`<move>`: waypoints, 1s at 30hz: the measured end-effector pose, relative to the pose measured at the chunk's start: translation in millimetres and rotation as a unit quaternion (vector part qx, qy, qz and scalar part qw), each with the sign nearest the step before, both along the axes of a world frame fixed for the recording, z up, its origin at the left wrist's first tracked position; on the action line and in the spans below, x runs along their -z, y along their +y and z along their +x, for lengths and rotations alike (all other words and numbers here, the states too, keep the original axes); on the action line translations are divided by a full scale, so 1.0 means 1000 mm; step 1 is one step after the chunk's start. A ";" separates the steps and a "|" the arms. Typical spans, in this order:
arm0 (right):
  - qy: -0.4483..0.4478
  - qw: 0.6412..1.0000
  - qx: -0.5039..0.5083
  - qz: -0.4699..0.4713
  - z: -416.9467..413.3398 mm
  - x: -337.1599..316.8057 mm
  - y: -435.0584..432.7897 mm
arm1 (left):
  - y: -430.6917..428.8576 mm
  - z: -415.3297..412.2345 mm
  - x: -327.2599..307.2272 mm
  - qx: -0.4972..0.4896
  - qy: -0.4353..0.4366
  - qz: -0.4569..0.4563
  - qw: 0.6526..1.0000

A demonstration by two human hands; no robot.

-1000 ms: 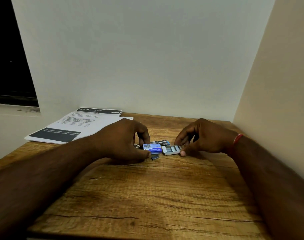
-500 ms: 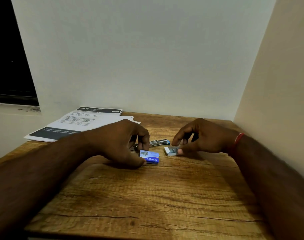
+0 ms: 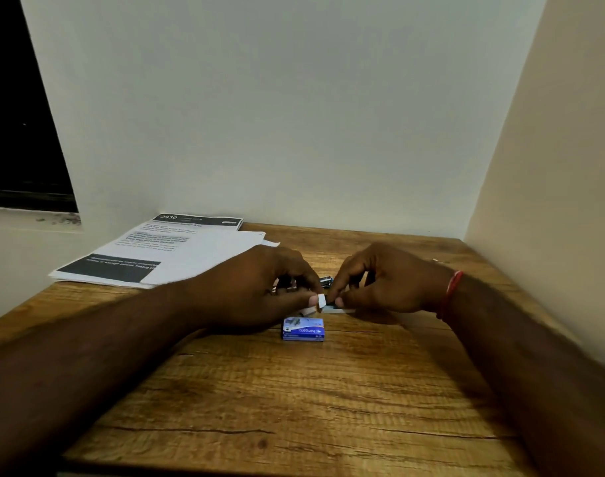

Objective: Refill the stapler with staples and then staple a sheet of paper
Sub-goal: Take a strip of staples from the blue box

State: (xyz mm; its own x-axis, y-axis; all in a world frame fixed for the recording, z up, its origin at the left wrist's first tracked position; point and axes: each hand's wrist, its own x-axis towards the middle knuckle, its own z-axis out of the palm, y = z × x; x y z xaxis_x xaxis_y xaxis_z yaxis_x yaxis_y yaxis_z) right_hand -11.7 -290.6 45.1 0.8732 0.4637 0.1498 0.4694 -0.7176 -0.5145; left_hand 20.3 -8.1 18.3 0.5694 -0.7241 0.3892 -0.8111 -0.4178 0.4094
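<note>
A small blue staple box sleeve (image 3: pixel 304 328) lies on the wooden table (image 3: pixel 294 401), just in front of my hands. Both hands meet above it around the white inner tray of staples (image 3: pixel 321 300). My left hand (image 3: pixel 259 290) pinches the tray's left end between thumb and fingers. From the other side my right hand (image 3: pixel 387 280) pinches its right end. The metal stapler (image 3: pixel 325 281) lies behind my hands, mostly hidden, only its tip showing between them. A stack of printed paper sheets (image 3: pixel 163 253) rests at the back left.
White walls close the table at the back and on the right. A dark window opening (image 3: pixel 15 115) sits at the left above a ledge. A red thread is tied round my right wrist (image 3: pixel 451 294).
My left hand has let go of the blue sleeve, which now lies alone on the table. Both hands have come together on the white staple tray and lifted it slightly.
</note>
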 end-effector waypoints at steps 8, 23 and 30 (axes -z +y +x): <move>-0.003 1.000 -0.015 0.002 0.002 0.006 0.005 | -0.001 0.008 0.006 0.002 -0.054 0.060 0.997; 0.001 1.000 -0.013 -0.010 0.002 0.004 0.007 | 0.007 0.015 -0.001 0.023 -0.043 0.026 0.998; -0.022 1.000 -0.021 -0.002 -0.002 0.004 0.013 | 0.006 0.014 0.000 0.016 -0.022 0.022 0.999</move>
